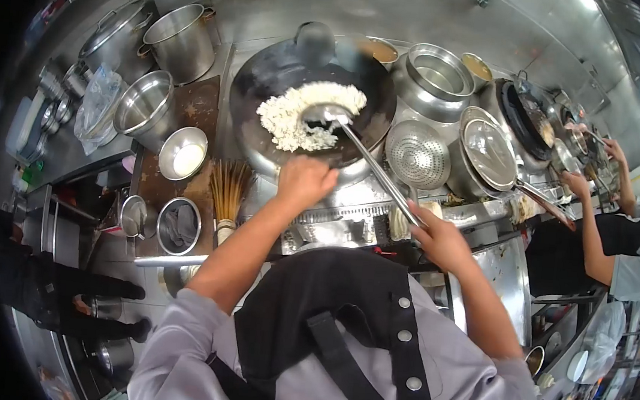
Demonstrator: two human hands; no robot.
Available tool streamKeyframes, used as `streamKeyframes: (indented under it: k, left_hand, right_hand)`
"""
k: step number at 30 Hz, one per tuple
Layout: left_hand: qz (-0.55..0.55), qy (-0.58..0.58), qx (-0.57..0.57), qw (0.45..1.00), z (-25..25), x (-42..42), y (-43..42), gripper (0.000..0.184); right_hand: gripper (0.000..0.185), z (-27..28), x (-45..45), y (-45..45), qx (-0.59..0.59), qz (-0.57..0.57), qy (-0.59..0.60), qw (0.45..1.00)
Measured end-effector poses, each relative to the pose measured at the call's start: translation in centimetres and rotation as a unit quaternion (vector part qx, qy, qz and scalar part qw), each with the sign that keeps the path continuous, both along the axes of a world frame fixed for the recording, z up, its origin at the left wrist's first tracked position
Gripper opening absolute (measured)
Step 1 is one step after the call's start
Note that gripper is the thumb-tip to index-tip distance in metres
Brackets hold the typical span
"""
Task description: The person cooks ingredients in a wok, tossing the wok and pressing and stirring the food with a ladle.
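Observation:
A large dark wok [254,131] sits on the stove, with white rice [289,111] heaped in its middle. My left hand [306,185] is closed at the wok's near rim; the exact part it grips is hidden under the fingers. In my right hand [443,241] is the end of a long-handled metal ladle [374,163]. The ladle's bowl rests in the rice, at the right of the heap. Just right of the wok, close to the ladle's handle, lies a round perforated skimmer [418,155].
Left of the wok are a bamboo brush [228,193], a small metal bowl [184,153] and steel pots [180,42]. A strainer [490,155] sits on a pot at right. A co-worker [595,237] stands at another wok; another person [58,285] is at left.

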State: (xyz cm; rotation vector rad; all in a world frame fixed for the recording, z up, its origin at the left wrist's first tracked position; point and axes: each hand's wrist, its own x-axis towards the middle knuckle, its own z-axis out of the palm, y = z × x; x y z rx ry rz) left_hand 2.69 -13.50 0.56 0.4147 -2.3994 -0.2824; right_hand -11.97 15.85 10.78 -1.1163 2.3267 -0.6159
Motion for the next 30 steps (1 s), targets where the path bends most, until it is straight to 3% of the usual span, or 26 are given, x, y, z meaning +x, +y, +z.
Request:
streamKeyframes:
  k: [2, 3, 4, 6, 7, 9, 11, 12, 13, 14, 17, 21, 22, 26, 30]
  left_hand:
    - [-0.023, -0.068, 0.011, 0.997, -1.8, 3.0, 2.9, 0.042]
    - [-0.034, -0.144, -0.013, 0.989, -1.3, 5.1, 4.3, 0.041]
    - [-0.073, -0.14, 0.0, 0.987, -1.1, 6.7, 4.9, 0.04]
    - [-0.058, -0.13, -0.002, 0.99, 1.0, 6.8, 4.2, 0.043]
    - [-0.041, -0.125, 0.006, 0.991, 1.6, 5.6, 2.9, 0.044]
    - [-0.048, -0.073, 0.058, 0.994, 2.1, 2.7, -0.5, 0.044]
    - [-0.017, -0.042, 0.06, 0.997, 1.1, 0.1, -2.8, 0.044]
    - [-0.005, -0.033, 0.061, 0.998, 1.1, -0.7, -3.9, 0.044]
    - [0.001, -0.043, 0.061, 0.997, 0.9, -1.5, -4.9, 0.043]
    - [0.003, -0.055, 0.06, 0.997, 0.4, -1.8, -5.5, 0.042]
    - [-0.004, -0.046, 0.051, 0.998, -1.2, -1.9, -5.8, 0.04]
    - [0.005, -0.041, 0.044, 0.998, -1.5, -2.3, -6.0, 0.039]
    - [0.004, -0.041, 0.046, 0.998, -1.6, -2.4, -6.0, 0.039]
    - [-0.016, 0.021, 0.039, 0.999, -2.3, -2.6, -6.3, 0.04]
    - [-0.022, 0.029, 0.041, 0.998, -2.2, -2.6, -6.3, 0.041]
  right_hand:
    - [0.052, -4.6, -1.1, -2.6, -0.073, 0.013, 0.065, 0.995]
    - [0.053, -4.7, -0.7, -2.7, -0.114, 0.019, 0.029, 0.993]
    - [0.053, -4.8, -0.4, -2.0, -0.116, 0.02, 0.03, 0.993]
    - [0.056, -5.5, 1.2, 0.9, -0.125, -0.032, -0.083, 0.988]
    - [0.056, -7.7, 1.8, 2.4, -0.119, -0.027, -0.086, 0.989]
    - [0.057, -14.8, 2.2, 4.7, -0.246, -0.03, -0.12, 0.961]
    - [0.058, -19.2, 3.2, 4.6, -0.278, -0.111, -0.33, 0.895]
    - [0.057, -19.2, 3.1, 3.9, -0.276, -0.132, -0.4, 0.864]
    - [0.057, -19.0, 2.3, 3.8, -0.21, -0.103, -0.353, 0.906]
    - [0.057, -18.3, 2.0, 3.0, -0.206, -0.097, -0.351, 0.908]
    - [0.06, -16.1, 1.4, 0.5, -0.202, -0.072, -0.388, 0.896]
    - [0.064, -9.2, 1.2, -0.6, -0.221, -0.072, -0.384, 0.893]
    - [0.067, -8.4, 0.7, -0.9, -0.238, -0.102, -0.415, 0.872]
    - [0.067, -0.6, -0.8, -4.4, -0.218, -0.128, -0.258, 0.933]
    - [0.071, -4.4, -1.9, -9.6, -0.247, -0.154, -0.248, 0.924]
